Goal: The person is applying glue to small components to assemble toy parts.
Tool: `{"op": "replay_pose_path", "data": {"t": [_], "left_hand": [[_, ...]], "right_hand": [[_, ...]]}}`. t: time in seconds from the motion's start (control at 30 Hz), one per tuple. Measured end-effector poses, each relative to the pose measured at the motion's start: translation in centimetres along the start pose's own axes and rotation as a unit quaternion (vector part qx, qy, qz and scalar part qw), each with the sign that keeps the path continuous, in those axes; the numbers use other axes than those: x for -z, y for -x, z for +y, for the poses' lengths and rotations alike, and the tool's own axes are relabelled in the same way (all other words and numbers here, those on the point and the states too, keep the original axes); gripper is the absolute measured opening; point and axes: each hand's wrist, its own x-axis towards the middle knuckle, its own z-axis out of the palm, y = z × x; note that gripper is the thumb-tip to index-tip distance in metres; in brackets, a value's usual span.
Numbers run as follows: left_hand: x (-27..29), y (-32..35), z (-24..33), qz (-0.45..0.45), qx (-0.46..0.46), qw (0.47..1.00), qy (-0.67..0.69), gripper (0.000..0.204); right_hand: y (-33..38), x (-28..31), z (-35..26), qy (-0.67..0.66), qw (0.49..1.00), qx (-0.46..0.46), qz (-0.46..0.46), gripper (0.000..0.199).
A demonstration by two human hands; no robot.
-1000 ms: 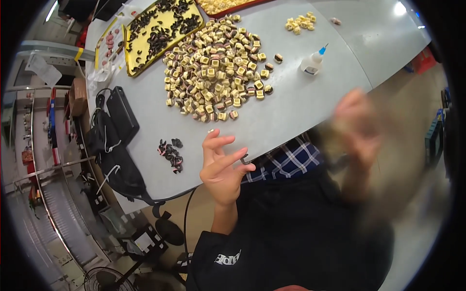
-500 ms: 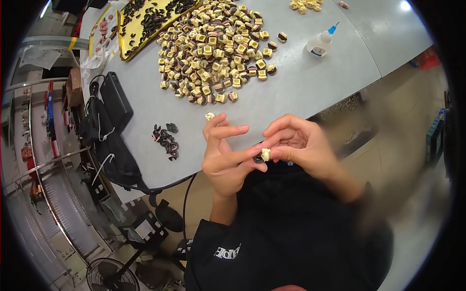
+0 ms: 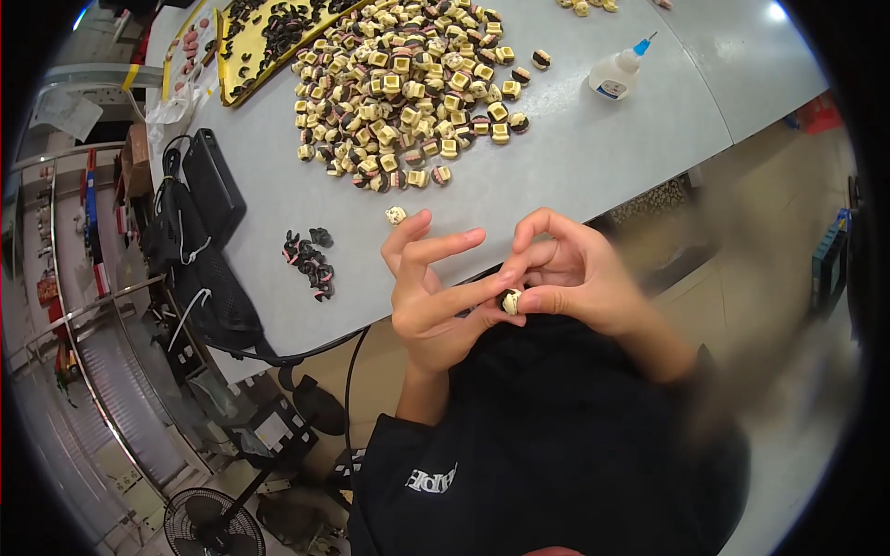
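Both hands meet just below the near edge of the grey table [image 3: 575,157]. My right hand [image 3: 575,273] pinches a small cream and black block [image 3: 511,301] between thumb and fingertips. My left hand [image 3: 428,292] touches the same piece with its forefinger and thumb, its other fingers spread. A single cream piece [image 3: 396,215] lies on the table just above my left fingers. A small cluster of black and pink parts [image 3: 311,262] sits to the left of it.
A large heap of cream and black blocks [image 3: 403,88] covers the table's middle. A white glue bottle with a blue tip [image 3: 616,72] stands at the right. A yellow tray of black parts [image 3: 264,37] lies far left. Black boxes and cables [image 3: 209,190] sit at the left edge.
My right hand swung in from the right and joined the left hand, bringing a small block. Both hands now hold it together, closer than half a second ago.
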Motion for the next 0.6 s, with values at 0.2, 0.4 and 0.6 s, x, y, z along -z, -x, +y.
{"op": "replay_pose_path", "data": {"t": [0.2, 0.4, 0.6], "left_hand": [[0.6, 0.5, -0.5, 0.004, -0.003, 1.0, 0.011, 0.032], [0.0, 0.4, -0.4, 0.043, 0.004, 0.998, 0.033, 0.03], [0.0, 0.6, -0.3, 0.039, -0.008, 0.999, -0.018, 0.028]], "right_hand": [[-0.4, 0.6, 0.8, -0.002, 0.999, 0.05, 0.017, 0.046], [-0.6, 0.9, 1.4, -0.021, 0.998, 0.05, 0.013, 0.042], [-0.4, 0.1, 0.8, 0.005, 0.998, 0.061, 0.018, 0.039]]}}
